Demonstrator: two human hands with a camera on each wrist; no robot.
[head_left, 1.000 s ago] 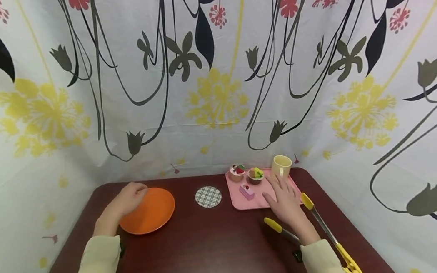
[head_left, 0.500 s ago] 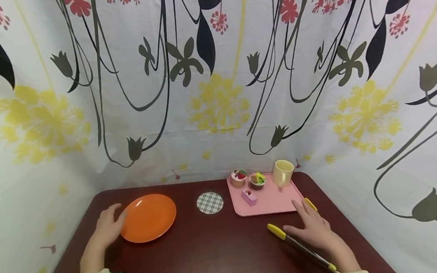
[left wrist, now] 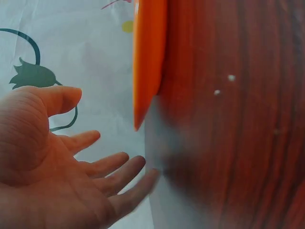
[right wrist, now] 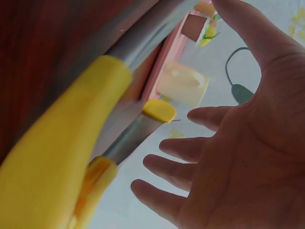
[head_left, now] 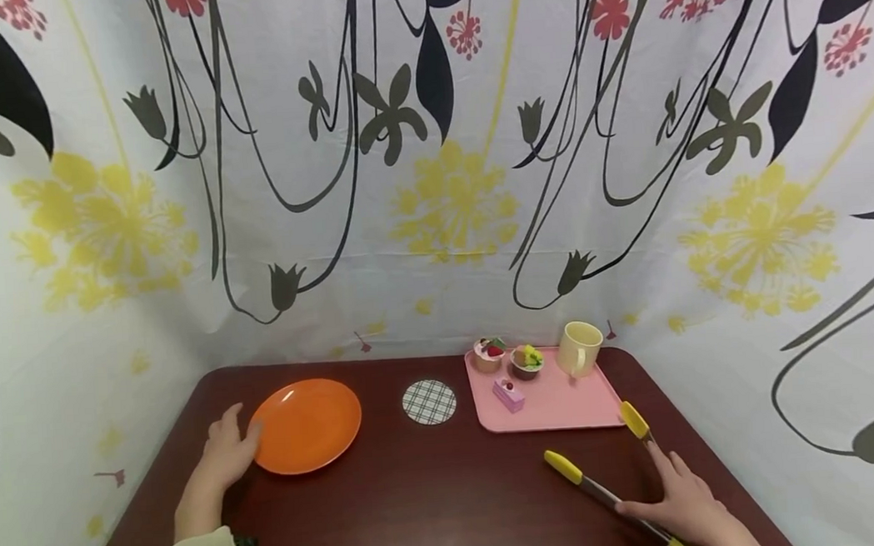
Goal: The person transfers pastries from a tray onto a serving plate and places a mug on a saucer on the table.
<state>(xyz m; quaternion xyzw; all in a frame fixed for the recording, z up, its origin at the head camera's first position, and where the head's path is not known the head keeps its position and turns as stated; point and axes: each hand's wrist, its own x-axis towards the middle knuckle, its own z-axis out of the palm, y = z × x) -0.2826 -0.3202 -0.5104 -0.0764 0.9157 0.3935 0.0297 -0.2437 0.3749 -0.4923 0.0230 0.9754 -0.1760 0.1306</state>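
Observation:
Beside the left edge of the orange plate point(head_left: 308, 426) is my left hand point(head_left: 226, 449). Its fingers are spread in the left wrist view, with a gap between them and the plate's rim. Over on the right, my right hand point(head_left: 682, 496) is above the yellow-tipped tongs point(head_left: 601, 491), whose two arms lie spread apart on the table. The right wrist view has the yellow tong handles point(right wrist: 62, 143) close by and the fingers loosely extended, gripping nothing. Part of the tongs is hidden under the hand in the head view.
A pink tray point(head_left: 558, 407) at the back right bears a cream mug point(head_left: 579, 349), two cupcakes point(head_left: 527, 363) and a small purple cake slice point(head_left: 509, 395). Between plate and tray lies a round checked coaster point(head_left: 429, 402). A floral curtain point(head_left: 378, 293) hangs behind the dark table point(head_left: 436, 498).
My right hand has drawn back from over the tray toward the tong arms nearer me. My left hand has moved off the plate's far-left part to beside its left edge.

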